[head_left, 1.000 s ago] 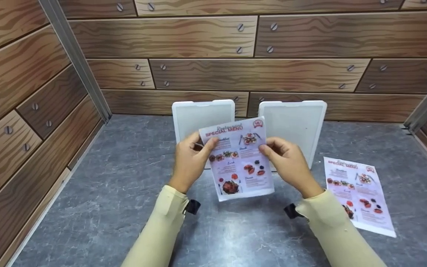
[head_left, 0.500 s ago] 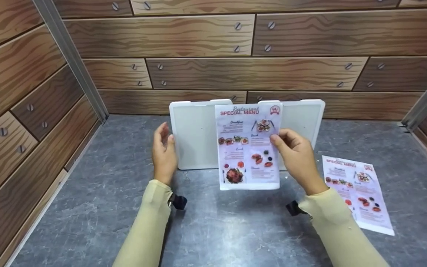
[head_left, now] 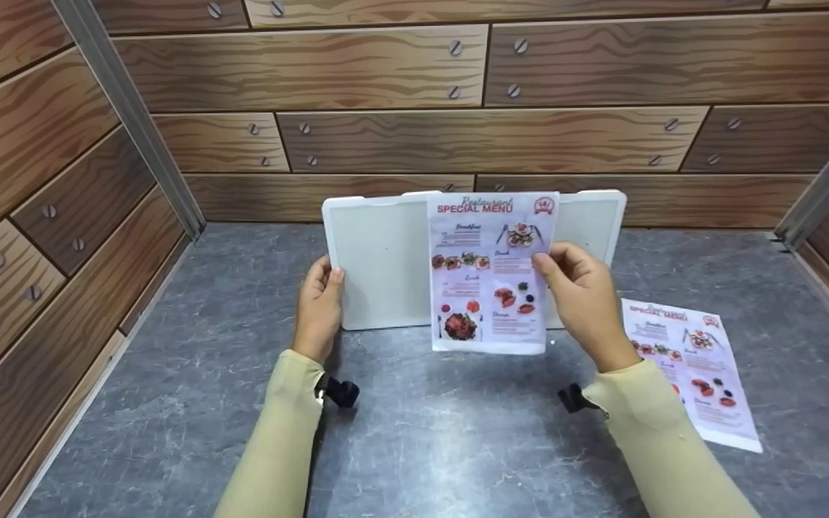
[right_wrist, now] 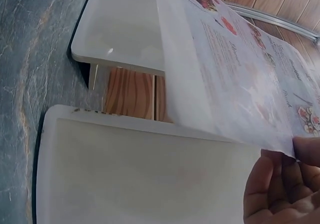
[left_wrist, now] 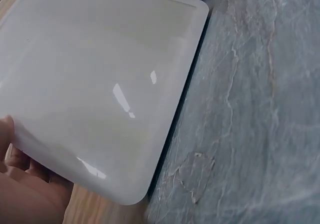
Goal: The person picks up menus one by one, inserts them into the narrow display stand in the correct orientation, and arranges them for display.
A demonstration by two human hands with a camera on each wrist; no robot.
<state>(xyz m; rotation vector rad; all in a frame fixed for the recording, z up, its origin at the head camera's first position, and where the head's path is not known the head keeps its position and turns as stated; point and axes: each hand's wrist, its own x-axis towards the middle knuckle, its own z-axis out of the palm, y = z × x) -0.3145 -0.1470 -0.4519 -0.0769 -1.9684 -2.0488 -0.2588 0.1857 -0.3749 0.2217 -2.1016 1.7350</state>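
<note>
My right hand (head_left: 583, 302) pinches the right edge of a printed restaurant menu sheet (head_left: 486, 288) between thumb and fingers. The sheet hangs upright in front of two white-framed display panels. On the left panel (head_left: 382, 266), my left hand (head_left: 317, 306) grips the outer edge, thumb at the front and fingers behind; the left wrist view shows this panel (left_wrist: 110, 84) with a glossy face. Much of the right panel (head_left: 591, 223) is hidden behind the menu and my right hand. In the right wrist view the sheet (right_wrist: 225, 79) bends slightly above the right panel (right_wrist: 140, 174).
A second menu sheet (head_left: 702, 381) of the same print lies on the grey marbled table (head_left: 414, 446), partly under my right forearm. Behind the panels stands a wood-plank patterned wall (head_left: 378, 140), with metal corner strips (head_left: 130, 122) at the sides.
My left hand let go of the menu, moved left and took hold of the left panel's edge. The right hand raised and straightened the menu, shifting it a little right.
</note>
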